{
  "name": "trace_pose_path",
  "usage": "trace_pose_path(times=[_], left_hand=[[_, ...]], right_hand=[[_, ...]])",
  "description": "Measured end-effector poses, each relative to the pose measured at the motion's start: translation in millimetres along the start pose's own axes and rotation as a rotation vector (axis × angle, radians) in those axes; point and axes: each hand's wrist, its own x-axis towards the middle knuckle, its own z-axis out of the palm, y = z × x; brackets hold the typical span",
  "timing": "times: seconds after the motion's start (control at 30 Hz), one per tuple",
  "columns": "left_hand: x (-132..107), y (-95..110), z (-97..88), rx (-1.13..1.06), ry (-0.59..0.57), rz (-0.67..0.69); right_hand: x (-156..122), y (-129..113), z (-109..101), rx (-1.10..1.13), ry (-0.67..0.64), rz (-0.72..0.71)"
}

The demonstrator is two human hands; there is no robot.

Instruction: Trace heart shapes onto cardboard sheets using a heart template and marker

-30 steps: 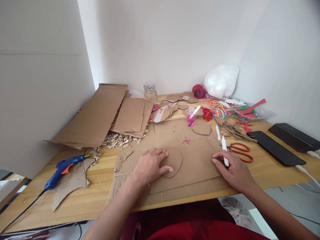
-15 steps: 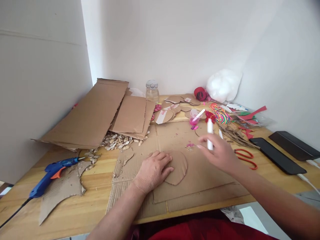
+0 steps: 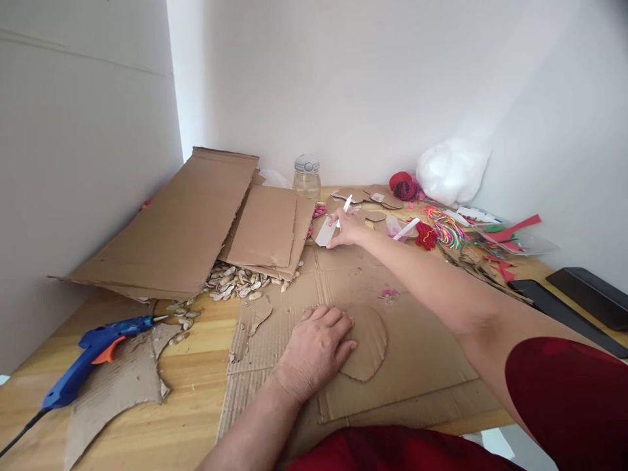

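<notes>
Left of the left hand (image 3: 318,350), a glue gun (image 3: 91,356) lies partly over scrap cardboard (image 3: 120,386), perhaps for catching drips. This hand, flat and grasping nothing, probably steadies the rounded cutout (image 3: 369,343), whose left edge it hides. Farther forward, the right hand (image 3: 350,229) grasps a white pen (image 3: 348,203); whether it also pinches the labelled cutout (image 3: 324,234), I cannot tell.

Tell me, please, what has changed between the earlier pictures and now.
The right hand, white pen still in its grip, moved forward and left to the labelled cutout farther back; whether it has taken hold of it is unclear. The left hand stays resting on the rounded cutout; the glue gun lies as before.
</notes>
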Motion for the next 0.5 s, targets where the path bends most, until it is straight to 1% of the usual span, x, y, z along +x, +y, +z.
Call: trace_pose_path(times=[0.17,0.23,0.3,0.4,0.47,0.5], left_hand=[[0.3,0.1,0.2,0.011,-0.001,-0.009],[0.2,-0.5,0.7,0.01,0.0,-0.007],[-0.2,-1.3,0.8,0.012,-0.004,-0.003],[-1.1,-2.8,0.8,0.013,-0.009,0.005],[-1.4,-4.2,1.3,0.016,0.001,0.013],[-1.5,-5.1,1.8,0.017,0.01,0.02]], right_hand=[[1.5,1.3,-3.7,-0.01,0.054,0.007],[-0.9,2.1,-9.7,0.017,0.08,0.033],[-8.6,3.9,-20.0,0.054,0.101,0.07],[-36.0,10.7,-43.0,0.101,0.127,0.083],[-67.6,19.9,-59.5,0.117,0.154,0.067],[-87.7,26.3,-66.6,0.118,0.177,0.06]])
